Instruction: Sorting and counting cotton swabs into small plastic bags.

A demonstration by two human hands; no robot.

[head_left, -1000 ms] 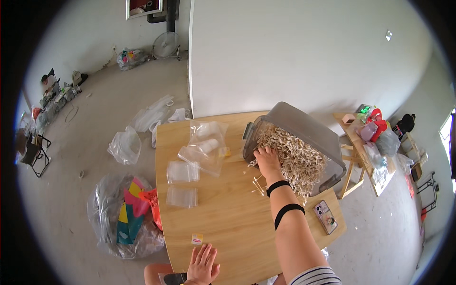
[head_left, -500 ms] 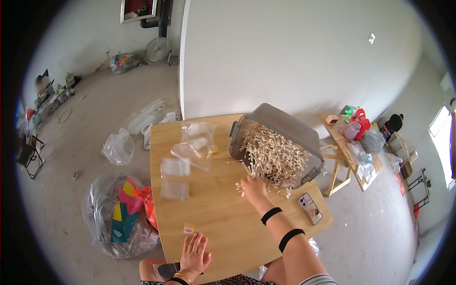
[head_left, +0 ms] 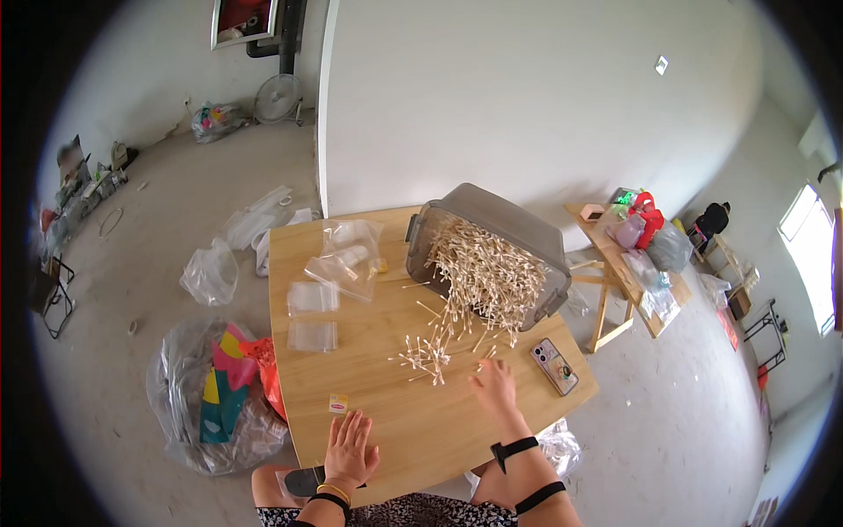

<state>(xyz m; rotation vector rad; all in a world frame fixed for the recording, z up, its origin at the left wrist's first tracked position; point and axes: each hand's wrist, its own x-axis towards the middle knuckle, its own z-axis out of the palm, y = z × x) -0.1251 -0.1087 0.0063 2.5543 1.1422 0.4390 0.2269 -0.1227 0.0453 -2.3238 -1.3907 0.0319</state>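
Observation:
A grey translucent plastic bin (head_left: 527, 230) lies tipped on its side on the wooden table (head_left: 413, 448), its mouth toward me. Cotton swabs (head_left: 487, 277) fill it and spill over its edge. A small loose heap of swabs (head_left: 428, 358) lies on the tabletop in front of the bin. My right hand (head_left: 496, 388) is just right of that heap, fingers loosely apart, with a couple of stray swabs by the fingertips; no swab shows in its grasp. Flat on the near left of the table rests my left hand (head_left: 351, 446), fingers stretched toward a small yellow-and-white label (head_left: 338, 403).
Clear plastic bags (head_left: 313, 335) lie in stacks on the table's left. A phone (head_left: 554, 366) sits at the right edge. Left on the floor is a big bag of plastic (head_left: 189, 395). A side table (head_left: 628, 250) holding bags stands behind right.
My right hand has let go of swabs and drawn back toward me and to the right, leaving a small heap on the table. My left hand stays flat; the view has shifted slightly.

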